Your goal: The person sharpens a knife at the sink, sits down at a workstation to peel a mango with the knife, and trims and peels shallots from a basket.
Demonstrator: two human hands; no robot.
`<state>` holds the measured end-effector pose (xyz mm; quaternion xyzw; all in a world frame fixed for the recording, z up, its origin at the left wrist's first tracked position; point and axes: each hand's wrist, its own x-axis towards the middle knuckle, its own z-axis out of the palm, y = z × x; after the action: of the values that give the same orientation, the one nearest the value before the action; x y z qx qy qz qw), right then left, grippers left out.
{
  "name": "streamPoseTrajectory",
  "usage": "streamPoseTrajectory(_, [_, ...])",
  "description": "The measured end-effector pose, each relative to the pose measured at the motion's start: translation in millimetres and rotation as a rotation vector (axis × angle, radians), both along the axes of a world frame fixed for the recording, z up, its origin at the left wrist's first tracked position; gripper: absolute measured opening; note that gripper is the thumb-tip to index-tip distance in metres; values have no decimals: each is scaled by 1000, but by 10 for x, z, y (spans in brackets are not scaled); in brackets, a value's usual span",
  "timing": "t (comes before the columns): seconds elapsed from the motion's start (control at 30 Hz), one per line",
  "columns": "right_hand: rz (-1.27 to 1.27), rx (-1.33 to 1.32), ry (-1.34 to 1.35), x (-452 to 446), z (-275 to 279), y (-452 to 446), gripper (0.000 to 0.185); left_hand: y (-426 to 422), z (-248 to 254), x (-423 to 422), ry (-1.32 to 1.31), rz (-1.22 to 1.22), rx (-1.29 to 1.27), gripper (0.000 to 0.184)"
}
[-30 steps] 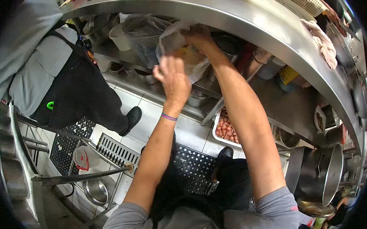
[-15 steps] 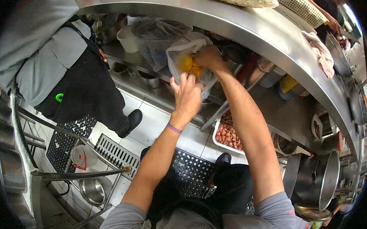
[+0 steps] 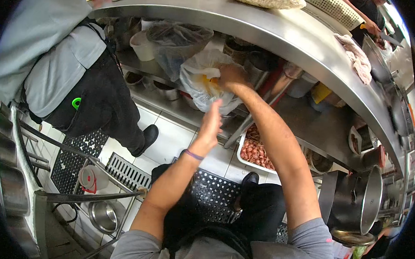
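Note:
A translucent white plastic bag [image 3: 198,84] sits at the lower shelf under the steel counter, with blurred yellow-orange items [image 3: 211,84] showing in it. My right hand [image 3: 232,77] is against the bag's right side near its top. Its fingers are smeared and partly hidden, so their grip is unclear. My left hand [image 3: 209,126] is just in front of the bag, seen edge-on, fingers stretched out and holding nothing. To the bag's left stands a bin lined with a clear bag [image 3: 179,41], beside a white bucket [image 3: 142,46].
A white tub of shallots [image 3: 257,152] stands on the floor by a table leg. Another person [image 3: 75,61] stands close on the left. A metal rack [image 3: 91,197] is at lower left; large pots [image 3: 354,198] are at right. The counter edge [image 3: 250,31] overhangs the shelf.
My left hand has let go of the bag's near edge and drawn back slightly, its fingers straightening. The bag's mouth has sagged over the yellow-orange items. My right hand stays by the bag.

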<state>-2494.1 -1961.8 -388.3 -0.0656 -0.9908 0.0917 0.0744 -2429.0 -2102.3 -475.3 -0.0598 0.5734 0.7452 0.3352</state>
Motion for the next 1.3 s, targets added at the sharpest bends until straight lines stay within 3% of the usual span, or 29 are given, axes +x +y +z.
streamPoseTrajectory(0.03, [8,35,15,60,-5,-3,46,41,-97,-123,-234,109,17,90])
streamPoseTrajectory(0.13, [-76,83,-62,14,-28,-48,49,-94,73,-372,-200,-13,387,94])
streamPoseTrajectory(0.17, [-128,90,-109,-4,-31,-61,49,-134,220,-414,-205,-87,517,83])
streamPoseTrajectory(0.27, [-30,83,-54,6,-22,-29,54,55,-82,-751,-170,33,547,67])
streamPoseTrajectory(0.3, [-34,97,-53,-21,-68,10,54,110,-123,-794,-197,159,609,44])
streamPoseTrajectory(0.4, [-40,99,-51,-107,-185,105,57,202,-146,-763,-139,359,372,31])
streamPoseTrajectory(0.5, [-60,34,-53,-61,-99,48,58,271,-382,-734,-13,438,327,31])
streamPoseTrajectory(0.67, [-141,87,-28,-176,-246,28,56,56,-375,-623,-174,413,445,35])
streamPoseTrajectory(0.77, [-101,119,-278,-2,76,-144,56,50,-396,-581,-183,406,474,31])
streamPoseTrajectory(1.0, [30,234,107,53,-390,-73,36,135,-524,-604,-149,411,444,26])
streamPoseTrajectory(1.1, [27,283,320,77,-420,-70,30,98,-379,-579,-115,328,385,35])
streamPoseTrajectory(1.17, [17,303,386,181,-157,-141,29,62,-122,-459,54,339,355,34])
streamPoseTrajectory(1.3, [-41,332,253,104,-11,-78,27,91,-36,-389,414,382,186,38])
